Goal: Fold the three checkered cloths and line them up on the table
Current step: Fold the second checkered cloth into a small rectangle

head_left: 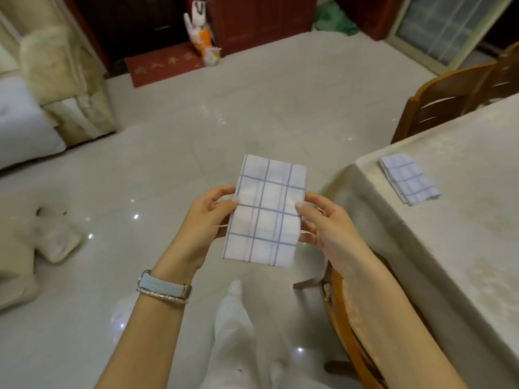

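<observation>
In the head view, the left hand (206,220) and the right hand (327,224) hold a checkered cloth (265,210) between them in the air, out over the floor (196,122) and in front of the person's legs, well apart from the desk (463,220) at the right. The cloth is already folded into a tall, narrow rectangle; each hand's fingers (302,207) are pinched narrow on one long edge, thumb on the front face and the rest behind. A folded cloth (408,178), the same blue-on-white check, lies flat near the front corner of the desk, alone there. So 1 cloth looks finished and placed, and a 2nd is folded, or close to it, but not yet set down. The 3rd cloth is not in view, so its state cannot be told. What remains, as I judge it: perhaps 1 more fold on the cloth in hand, carrying it to the desk and laying it beside the 1st, then folding and placing the 3rd in line. A wooden chair (354,332) stands between the person and the desk.
</observation>
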`<control>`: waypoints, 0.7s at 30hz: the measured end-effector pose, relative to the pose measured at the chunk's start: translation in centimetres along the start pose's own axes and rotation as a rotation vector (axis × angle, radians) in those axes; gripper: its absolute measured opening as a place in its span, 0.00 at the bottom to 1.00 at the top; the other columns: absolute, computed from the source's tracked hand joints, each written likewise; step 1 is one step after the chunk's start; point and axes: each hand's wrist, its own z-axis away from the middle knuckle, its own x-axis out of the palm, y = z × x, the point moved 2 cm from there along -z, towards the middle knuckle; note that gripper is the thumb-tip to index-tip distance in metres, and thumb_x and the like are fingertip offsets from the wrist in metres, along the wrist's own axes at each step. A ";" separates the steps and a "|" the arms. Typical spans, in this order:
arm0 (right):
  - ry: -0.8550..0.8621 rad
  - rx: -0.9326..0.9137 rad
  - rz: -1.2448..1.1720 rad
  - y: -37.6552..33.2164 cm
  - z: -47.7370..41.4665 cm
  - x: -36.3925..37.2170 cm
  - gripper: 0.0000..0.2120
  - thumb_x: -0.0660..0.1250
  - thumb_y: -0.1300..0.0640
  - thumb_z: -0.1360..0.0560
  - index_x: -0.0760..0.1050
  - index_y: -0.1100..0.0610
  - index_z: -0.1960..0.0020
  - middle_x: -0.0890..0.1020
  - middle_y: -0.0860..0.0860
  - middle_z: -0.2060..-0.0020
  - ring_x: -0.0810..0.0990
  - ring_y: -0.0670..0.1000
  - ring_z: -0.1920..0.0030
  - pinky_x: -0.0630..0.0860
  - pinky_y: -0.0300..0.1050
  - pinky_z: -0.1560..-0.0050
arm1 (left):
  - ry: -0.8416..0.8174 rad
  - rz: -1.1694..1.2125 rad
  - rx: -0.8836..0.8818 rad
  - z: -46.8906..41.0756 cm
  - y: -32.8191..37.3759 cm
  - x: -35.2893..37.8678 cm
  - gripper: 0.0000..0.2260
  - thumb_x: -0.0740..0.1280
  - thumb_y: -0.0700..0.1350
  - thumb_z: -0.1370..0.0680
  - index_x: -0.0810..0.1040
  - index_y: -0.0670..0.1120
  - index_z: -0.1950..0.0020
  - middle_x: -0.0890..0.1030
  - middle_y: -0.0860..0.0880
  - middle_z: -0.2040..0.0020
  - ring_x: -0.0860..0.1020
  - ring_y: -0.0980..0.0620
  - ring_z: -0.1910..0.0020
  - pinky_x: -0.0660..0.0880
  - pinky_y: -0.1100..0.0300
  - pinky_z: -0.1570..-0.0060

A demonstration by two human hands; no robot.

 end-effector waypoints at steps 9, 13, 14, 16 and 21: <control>0.265 -0.101 -0.193 -6.2 -10.4 1.4 0.11 0.64 0.59 0.20 0.77 0.56 0.39 0.85 0.55 0.52 0.83 0.51 0.60 0.80 0.42 0.61 | -0.303 -0.131 0.058 -16.6 9.7 -0.9 0.10 0.63 0.42 0.18 0.78 0.50 0.39 0.86 0.47 0.54 0.82 0.52 0.59 0.78 0.61 0.62; 0.349 -0.132 -0.247 -8.2 -13.5 0.5 0.10 0.64 0.59 0.20 0.77 0.55 0.39 0.85 0.56 0.48 0.85 0.56 0.51 0.82 0.46 0.56 | -0.409 -0.170 0.071 -22.3 12.3 0.7 0.10 0.63 0.42 0.18 0.78 0.50 0.39 0.86 0.47 0.54 0.83 0.53 0.58 0.78 0.62 0.64; 0.371 -0.137 -0.256 -8.7 -14.4 0.1 0.11 0.64 0.58 0.20 0.77 0.55 0.39 0.85 0.56 0.48 0.85 0.56 0.51 0.82 0.45 0.56 | -0.431 -0.174 0.069 -23.6 12.8 1.3 0.11 0.63 0.42 0.19 0.78 0.50 0.38 0.85 0.46 0.53 0.83 0.53 0.57 0.78 0.61 0.63; 0.417 -0.147 -0.266 -9.6 -16.2 -1.0 0.11 0.64 0.58 0.20 0.76 0.55 0.38 0.85 0.55 0.48 0.85 0.56 0.50 0.81 0.44 0.57 | -0.461 -0.189 0.063 -26.5 13.5 2.6 0.11 0.63 0.42 0.19 0.78 0.49 0.38 0.85 0.46 0.52 0.83 0.52 0.57 0.79 0.60 0.63; 0.507 -0.183 -0.288 -11.8 -21.1 -5.1 0.11 0.64 0.56 0.20 0.77 0.53 0.38 0.85 0.53 0.48 0.85 0.54 0.49 0.81 0.47 0.54 | -0.526 -0.210 0.060 -33.6 15.2 7.1 0.11 0.62 0.41 0.19 0.78 0.48 0.37 0.85 0.47 0.53 0.82 0.51 0.57 0.79 0.59 0.61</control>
